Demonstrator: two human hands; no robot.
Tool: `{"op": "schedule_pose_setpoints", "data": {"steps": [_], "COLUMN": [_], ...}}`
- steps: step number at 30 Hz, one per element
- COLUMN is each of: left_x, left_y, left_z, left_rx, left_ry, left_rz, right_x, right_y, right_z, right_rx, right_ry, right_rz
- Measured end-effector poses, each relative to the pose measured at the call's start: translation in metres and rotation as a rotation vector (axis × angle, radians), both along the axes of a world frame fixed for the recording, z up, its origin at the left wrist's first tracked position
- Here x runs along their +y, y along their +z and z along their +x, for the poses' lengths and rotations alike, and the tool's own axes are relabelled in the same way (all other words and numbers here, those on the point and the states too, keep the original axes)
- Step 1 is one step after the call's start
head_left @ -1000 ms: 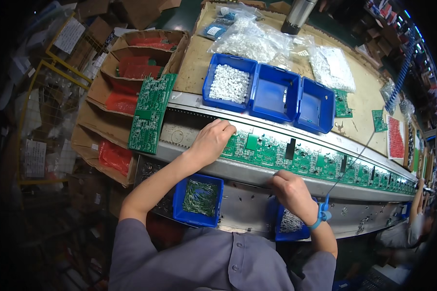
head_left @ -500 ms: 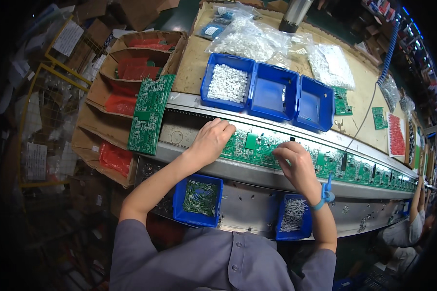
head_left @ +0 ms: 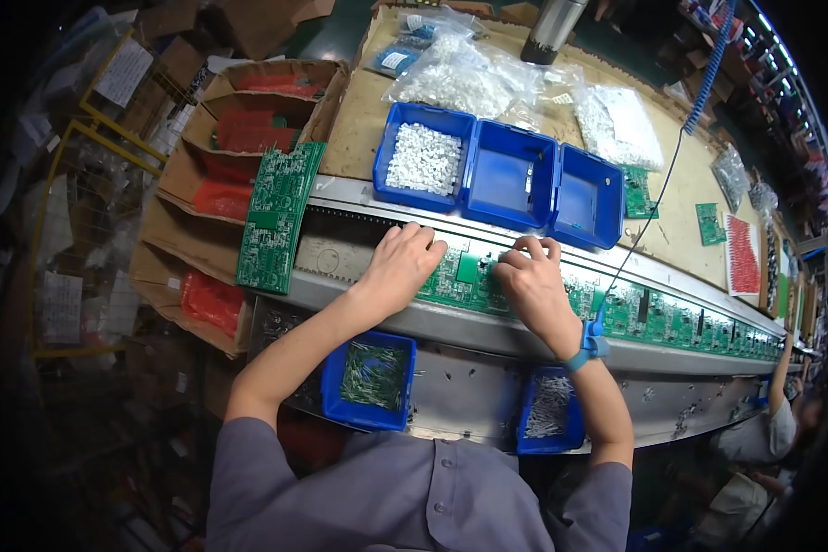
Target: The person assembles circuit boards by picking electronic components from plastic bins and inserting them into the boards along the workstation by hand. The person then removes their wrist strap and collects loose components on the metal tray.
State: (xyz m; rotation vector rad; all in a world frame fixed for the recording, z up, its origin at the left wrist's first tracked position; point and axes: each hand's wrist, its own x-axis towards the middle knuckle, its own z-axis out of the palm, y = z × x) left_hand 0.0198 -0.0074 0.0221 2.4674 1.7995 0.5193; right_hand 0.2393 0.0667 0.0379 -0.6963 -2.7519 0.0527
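A row of green circuit boards (head_left: 467, 269) lies in a metal rail track running from the middle toward the far right. My left hand (head_left: 401, 267) is closed on the left end of the nearest board, its bent fingers at the board's far edge. Over the same board, a little to the right, my right hand (head_left: 535, 290) is curled with knuckles up. Its fingertips are pressed down and partly hidden, so anything small in them does not show. A blue wrist strap (head_left: 591, 346) with a cord circles my right wrist.
Beyond the rail stand blue bins (head_left: 511, 175), one full of white parts. Two more bins, with green leaded parts (head_left: 373, 375) and pale ones (head_left: 549, 405), sit nearer me. Stacked boards (head_left: 276, 221) lean on a cardboard divider box (head_left: 189, 237). Another person's arm (head_left: 782, 373) reaches in far right.
My right hand has moved left along the board, and its fingers now bend down over it. My left hand stays at the board's left end. The whole view has shifted slightly.
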Motion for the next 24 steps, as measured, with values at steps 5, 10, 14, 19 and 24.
{"op": "schedule_pose_setpoints", "data": {"steps": [5, 10, 14, 19, 24], "left_x": [-0.018, -0.069, -0.096, -0.096, -0.09], "left_y": [0.011, 0.017, -0.014, -0.029, -0.018], "left_z": [0.024, 0.067, 0.087, 0.091, 0.087], "left_rx": [-0.079, -0.052, 0.141, 0.201, 0.146], "left_ry": [-0.077, -0.402, -0.402, -0.426, -0.47], "left_rz": [0.019, -0.267, -0.294, -0.281, -0.333], "right_x": [0.003, 0.003, 0.005, 0.003, 0.0], "right_y": [-0.002, -0.005, -0.01, -0.011, -0.015], "right_z": [0.0, 0.001, 0.002, 0.002, 0.003], "right_rx": [-0.04, -0.063, -0.052, -0.077, -0.01], "right_ry": [-0.014, -0.041, -0.035, -0.03, -0.118], "right_rz": [-0.013, -0.081, -0.153, -0.143, -0.114]}}
